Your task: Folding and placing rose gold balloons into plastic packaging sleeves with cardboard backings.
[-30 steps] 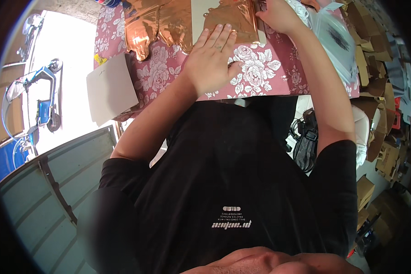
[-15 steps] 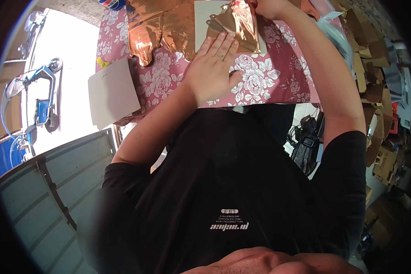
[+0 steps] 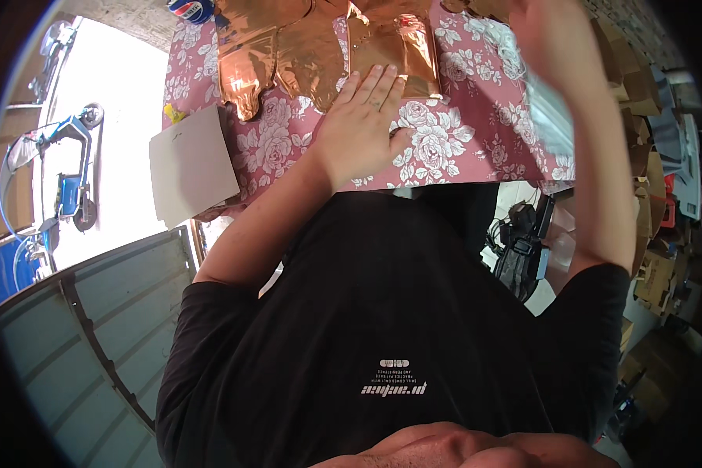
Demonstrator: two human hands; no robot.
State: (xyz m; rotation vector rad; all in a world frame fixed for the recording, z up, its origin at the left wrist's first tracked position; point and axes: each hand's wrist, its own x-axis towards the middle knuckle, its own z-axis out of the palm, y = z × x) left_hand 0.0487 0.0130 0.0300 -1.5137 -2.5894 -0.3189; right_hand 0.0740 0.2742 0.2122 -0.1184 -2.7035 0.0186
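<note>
My left hand [image 3: 363,121] lies flat with fingers stretched out, its fingertips on the lower edge of a folded copper-coloured foil piece [image 3: 398,56], which looks like a flat foil balloon. Wider crinkled foil pieces [image 3: 246,58] of the same colour spread to the left of it on the table. At the upper right, apart from the foil piece, my right hand [image 3: 542,35] is raised and smeared by motion. Its fingers run toward the picture's top, and whether anything is in them cannot be made out.
A pink flowered cloth [image 3: 499,148] covers the table. Pale cards [image 3: 193,168] are stacked at its left edge, beside a small yellow thing [image 3: 173,115]. A blue can [image 3: 191,9] stands at the far left. Clear plastic [image 3: 550,117] and white strands [image 3: 503,47] lie on the right.
My right hand has left the foil piece and swung outward to the right. The white card seen under the foil piece no longer shows. My left hand stays nearly in place.
</note>
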